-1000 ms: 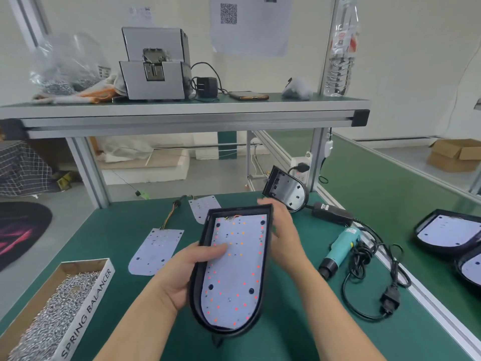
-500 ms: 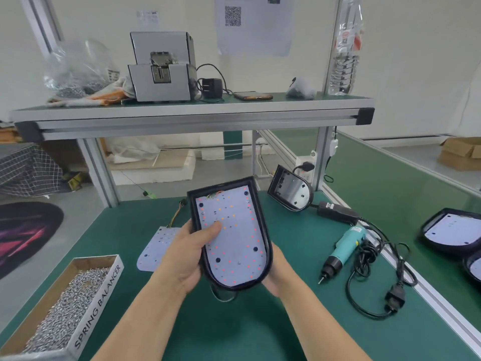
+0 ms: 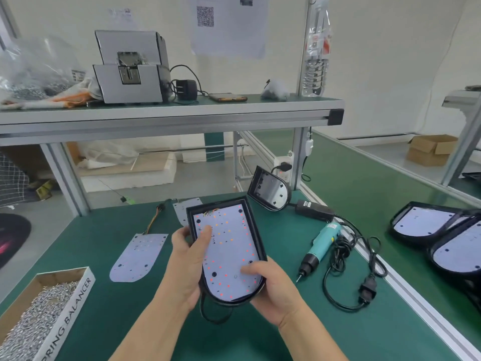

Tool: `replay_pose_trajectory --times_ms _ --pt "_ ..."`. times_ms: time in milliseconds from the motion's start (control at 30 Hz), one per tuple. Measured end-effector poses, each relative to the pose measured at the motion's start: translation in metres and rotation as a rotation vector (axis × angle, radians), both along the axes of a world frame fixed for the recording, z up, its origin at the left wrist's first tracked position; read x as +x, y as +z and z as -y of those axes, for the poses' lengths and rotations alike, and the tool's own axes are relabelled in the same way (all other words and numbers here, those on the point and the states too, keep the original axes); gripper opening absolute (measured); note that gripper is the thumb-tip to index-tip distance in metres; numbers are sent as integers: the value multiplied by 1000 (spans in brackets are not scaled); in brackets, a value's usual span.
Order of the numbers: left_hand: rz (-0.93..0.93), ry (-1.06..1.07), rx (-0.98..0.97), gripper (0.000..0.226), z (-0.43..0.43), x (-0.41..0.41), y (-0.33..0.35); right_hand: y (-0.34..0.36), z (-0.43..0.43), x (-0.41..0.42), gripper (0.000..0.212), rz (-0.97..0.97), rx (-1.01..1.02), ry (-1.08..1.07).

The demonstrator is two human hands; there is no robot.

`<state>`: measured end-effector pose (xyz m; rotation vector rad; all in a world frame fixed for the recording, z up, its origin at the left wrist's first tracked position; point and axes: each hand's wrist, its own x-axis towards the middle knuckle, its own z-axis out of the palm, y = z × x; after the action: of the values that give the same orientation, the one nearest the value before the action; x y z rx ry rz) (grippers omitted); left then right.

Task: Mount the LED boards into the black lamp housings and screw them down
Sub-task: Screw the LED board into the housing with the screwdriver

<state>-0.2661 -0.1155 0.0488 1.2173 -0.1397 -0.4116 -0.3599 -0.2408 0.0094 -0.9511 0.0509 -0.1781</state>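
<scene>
Green bench (image 3: pixel 99 238) bears a loose LED board (image 3: pixel 136 256), screwdriver (image 3: pixel 321 243) and screw box (image 3: pixel 75 306).

Bright even light; wide-angle edge bending

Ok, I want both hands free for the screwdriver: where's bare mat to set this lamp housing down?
Bare mat: left of the loose board, beyond the screw box; and the near right corner, in front of the cord. Crowded around the screwdriver and behind the lamp housing.

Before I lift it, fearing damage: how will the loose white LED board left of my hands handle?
The flat white LED board lies thin as a sheet, so probably light and bendy. Its yellow-orange wire bundle trails loosely, likely floppy and apt to snag.
</scene>
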Motion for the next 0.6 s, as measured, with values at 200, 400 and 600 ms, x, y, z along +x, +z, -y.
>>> replay_pose_trajectory --times_ms 200,400,600 --pt "135 26 313 47 5 5 -20 -4 0 -9 50 -91 -148 -224" --pt "8 1 187 53 6 13 -40 11 39 -18 43 -68 -130 -450" --pt "282 -27 694 33 6 17 -70 35 120 -28 31 -24 -107 -714"
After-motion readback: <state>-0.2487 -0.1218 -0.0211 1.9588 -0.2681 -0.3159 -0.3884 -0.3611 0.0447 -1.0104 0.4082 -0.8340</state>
